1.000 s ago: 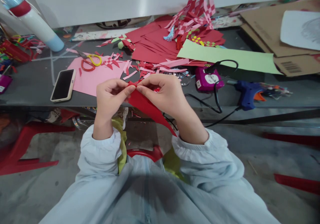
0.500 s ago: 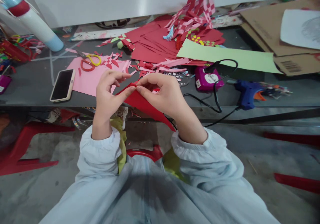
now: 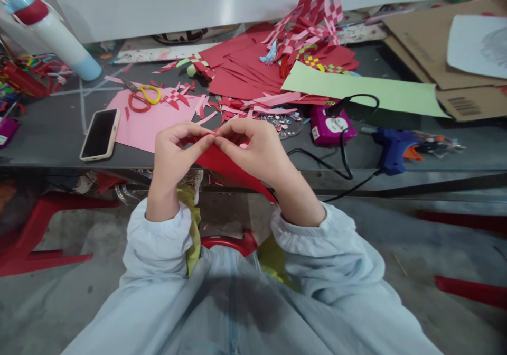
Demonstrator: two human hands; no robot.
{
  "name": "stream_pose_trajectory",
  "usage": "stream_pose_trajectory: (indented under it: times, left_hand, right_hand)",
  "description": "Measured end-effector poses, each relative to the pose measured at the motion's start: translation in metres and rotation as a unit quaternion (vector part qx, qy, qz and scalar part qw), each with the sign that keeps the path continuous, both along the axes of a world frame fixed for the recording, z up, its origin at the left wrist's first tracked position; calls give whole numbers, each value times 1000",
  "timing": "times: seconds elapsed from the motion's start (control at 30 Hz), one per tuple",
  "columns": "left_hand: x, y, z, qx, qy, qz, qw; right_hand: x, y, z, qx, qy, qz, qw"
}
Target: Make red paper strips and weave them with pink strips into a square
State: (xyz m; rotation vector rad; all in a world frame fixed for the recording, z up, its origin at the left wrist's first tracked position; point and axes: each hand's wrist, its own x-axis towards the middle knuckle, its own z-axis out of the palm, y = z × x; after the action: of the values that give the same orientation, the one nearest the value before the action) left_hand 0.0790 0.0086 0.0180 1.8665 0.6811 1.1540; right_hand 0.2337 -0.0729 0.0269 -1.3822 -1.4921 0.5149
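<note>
A folded piece of red paper (image 3: pixel 227 167) hangs in front of the table edge, its long point slanting down to the right. My left hand (image 3: pixel 174 151) pinches its upper edge from the left, fingers curled. My right hand (image 3: pixel 257 146) pinches the same edge from the right; the two thumbs nearly touch. Both hands are closed on the paper. Its top part is hidden behind my fingers.
On the grey table (image 3: pixel 55 133) lie a phone (image 3: pixel 100 134), a pink sheet (image 3: pixel 152 120), scissors (image 3: pixel 138 99), red paper sheets (image 3: pixel 245 69), woven strips (image 3: pixel 312 19), a green sheet (image 3: pixel 364 92), a purple socket block (image 3: pixel 328 125), a blue glue gun (image 3: pixel 392 142), cardboard (image 3: pixel 428 43) and a bottle (image 3: pixel 55 33).
My left hand's fingers, lifted half a second ago, have curled back down onto the paper's edge. Both hands stay in about the same place.
</note>
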Motion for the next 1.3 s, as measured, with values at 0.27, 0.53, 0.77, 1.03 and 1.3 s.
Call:
stream_pose_trajectory:
  times: [0.27,0.53,0.77,1.03,1.3]
  left_hand:
    - [-4,1,0,-80,63,23,995]
    - [-5,-1,2,-104,89,-6,991]
    - [-5,0,3,-82,54,13,995]
    - [-8,4,1,-68,54,31,996]
    - [-7,1,4,-27,66,63,995]
  right_hand:
    - [3,9,-8,1,86,-2,996]
    - [5,19,-11,2,132,24,991]
    - [3,20,-10,-6,150,42,988]
    - [7,14,-5,-56,86,43,994]
    - [6,12,-6,-40,21,43,998]
